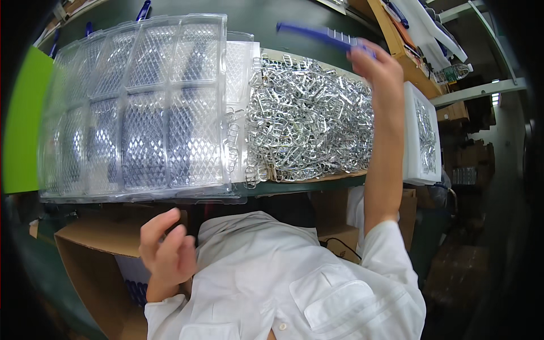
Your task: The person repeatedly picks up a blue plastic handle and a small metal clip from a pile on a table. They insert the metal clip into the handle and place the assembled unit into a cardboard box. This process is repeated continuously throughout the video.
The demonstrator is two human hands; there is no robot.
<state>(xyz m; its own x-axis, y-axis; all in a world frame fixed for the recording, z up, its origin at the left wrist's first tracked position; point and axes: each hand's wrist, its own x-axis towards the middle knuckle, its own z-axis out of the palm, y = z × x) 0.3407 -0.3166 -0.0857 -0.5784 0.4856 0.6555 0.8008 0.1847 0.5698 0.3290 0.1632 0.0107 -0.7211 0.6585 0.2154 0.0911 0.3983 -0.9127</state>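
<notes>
My right hand (378, 67) reaches to the far right and grips one end of a long, narrow blue plastic piece (309, 31) with light marks along it; motion blurs it, so its exact kind is unclear. Below that hand spreads a large heap of small shiny metal clips (311, 119). Near the table's front edge, my left hand (167, 249) hovers with bent, parted fingers and nothing in them. Beyond it lie stacked clear plastic blister trays (127, 107) with diamond-textured compartments, blue shapes showing through.
At the right stands a white tub (412, 136) holding more metal pieces. Several blue pieces (144, 10) show behind the trays. A bright green panel (22, 124) rises at the left. Under the table sits an open cardboard box (85, 266). A wooden shelf edge (396, 45) borders the far right.
</notes>
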